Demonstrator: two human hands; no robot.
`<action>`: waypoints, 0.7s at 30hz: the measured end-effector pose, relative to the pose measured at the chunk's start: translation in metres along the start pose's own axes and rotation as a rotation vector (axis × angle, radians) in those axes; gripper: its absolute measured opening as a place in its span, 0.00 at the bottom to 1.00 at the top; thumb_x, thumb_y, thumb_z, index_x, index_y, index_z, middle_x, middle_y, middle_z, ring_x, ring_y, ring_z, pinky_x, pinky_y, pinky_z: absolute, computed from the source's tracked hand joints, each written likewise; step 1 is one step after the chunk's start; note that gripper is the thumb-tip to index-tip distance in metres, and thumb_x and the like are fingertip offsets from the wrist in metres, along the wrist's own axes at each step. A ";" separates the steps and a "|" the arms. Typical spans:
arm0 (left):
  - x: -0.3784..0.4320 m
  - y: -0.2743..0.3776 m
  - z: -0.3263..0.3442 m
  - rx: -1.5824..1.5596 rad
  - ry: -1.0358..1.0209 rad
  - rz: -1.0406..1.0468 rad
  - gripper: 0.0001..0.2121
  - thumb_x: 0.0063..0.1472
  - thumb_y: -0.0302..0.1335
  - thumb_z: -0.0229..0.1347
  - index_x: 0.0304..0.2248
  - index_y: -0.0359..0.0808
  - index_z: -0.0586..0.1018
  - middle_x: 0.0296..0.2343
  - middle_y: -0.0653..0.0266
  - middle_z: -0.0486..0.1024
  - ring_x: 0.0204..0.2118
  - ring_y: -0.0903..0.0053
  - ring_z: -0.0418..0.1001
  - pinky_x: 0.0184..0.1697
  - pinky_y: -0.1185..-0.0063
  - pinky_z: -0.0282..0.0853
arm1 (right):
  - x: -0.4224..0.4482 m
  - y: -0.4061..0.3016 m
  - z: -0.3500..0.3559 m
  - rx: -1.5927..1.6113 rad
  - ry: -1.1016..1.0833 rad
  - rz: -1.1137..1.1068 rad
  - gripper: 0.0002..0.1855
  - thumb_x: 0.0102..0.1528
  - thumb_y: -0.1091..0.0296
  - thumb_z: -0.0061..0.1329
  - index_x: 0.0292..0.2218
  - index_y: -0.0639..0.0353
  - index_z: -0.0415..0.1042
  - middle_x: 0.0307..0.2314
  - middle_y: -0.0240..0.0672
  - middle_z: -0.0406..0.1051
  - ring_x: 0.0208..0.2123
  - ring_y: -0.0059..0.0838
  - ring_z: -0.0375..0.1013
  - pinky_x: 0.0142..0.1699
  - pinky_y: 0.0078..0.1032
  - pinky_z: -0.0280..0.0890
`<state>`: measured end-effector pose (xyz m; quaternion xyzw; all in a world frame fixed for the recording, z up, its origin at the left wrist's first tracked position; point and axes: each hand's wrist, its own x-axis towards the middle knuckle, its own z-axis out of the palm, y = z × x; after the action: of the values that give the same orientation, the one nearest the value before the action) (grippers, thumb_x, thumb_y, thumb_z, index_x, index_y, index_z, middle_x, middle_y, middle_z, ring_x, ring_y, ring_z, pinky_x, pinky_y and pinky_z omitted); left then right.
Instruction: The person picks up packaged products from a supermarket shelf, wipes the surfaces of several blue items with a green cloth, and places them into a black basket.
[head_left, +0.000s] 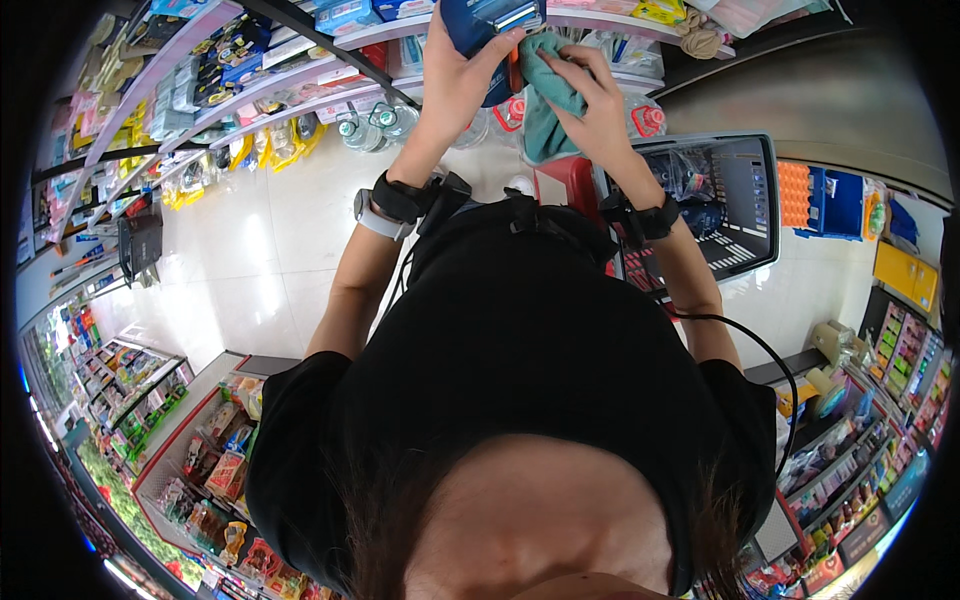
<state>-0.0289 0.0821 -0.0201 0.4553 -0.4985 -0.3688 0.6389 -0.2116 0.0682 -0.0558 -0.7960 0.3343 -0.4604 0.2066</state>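
Note:
My left hand (459, 82) grips a dark blue package (480, 22) at the top middle, thumb across its front; a strip of orange shows on the package's side. In my right hand (596, 105) is a bunched green cloth (551, 112), its upper part against the package's right side and its lower end hanging down. Both are held up in front of the store shelves. What exactly the package contains cannot be told.
A dark shopping basket (772, 202) with several wrapped goods stands at my right, beside a red object (577, 184). Large water bottles (364, 133) sit on the floor under the shelf edge (405, 28). A blue crate (844, 206) is farther right; a black bin (140, 244) stands left.

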 end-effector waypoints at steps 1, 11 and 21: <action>-0.001 -0.004 -0.001 0.003 0.005 -0.001 0.15 0.56 0.22 0.59 0.42 0.30 0.72 0.35 0.64 0.77 0.36 0.83 0.74 0.42 0.83 0.68 | -0.004 0.003 0.002 0.009 -0.023 0.008 0.28 0.40 0.81 0.55 0.45 0.56 0.73 0.39 0.39 0.66 0.40 0.39 0.70 0.45 0.29 0.65; -0.013 -0.023 0.002 0.065 -0.052 -0.116 0.11 0.56 0.27 0.61 0.38 0.30 0.79 0.30 0.70 0.78 0.31 0.90 0.70 0.35 0.87 0.66 | 0.009 0.016 0.010 0.035 0.172 0.044 0.22 0.43 0.76 0.57 0.43 0.59 0.74 0.37 0.40 0.68 0.39 0.40 0.70 0.45 0.28 0.65; -0.016 -0.038 0.001 0.084 -0.048 -0.161 0.10 0.57 0.27 0.60 0.37 0.31 0.78 0.29 0.71 0.76 0.29 0.90 0.70 0.33 0.86 0.67 | 0.006 0.020 0.021 0.017 0.175 0.092 0.21 0.45 0.76 0.57 0.43 0.63 0.72 0.40 0.40 0.69 0.42 0.38 0.70 0.48 0.26 0.64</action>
<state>-0.0343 0.0848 -0.0608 0.5113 -0.4904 -0.4087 0.5754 -0.1977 0.0506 -0.0749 -0.7349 0.3834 -0.5208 0.2043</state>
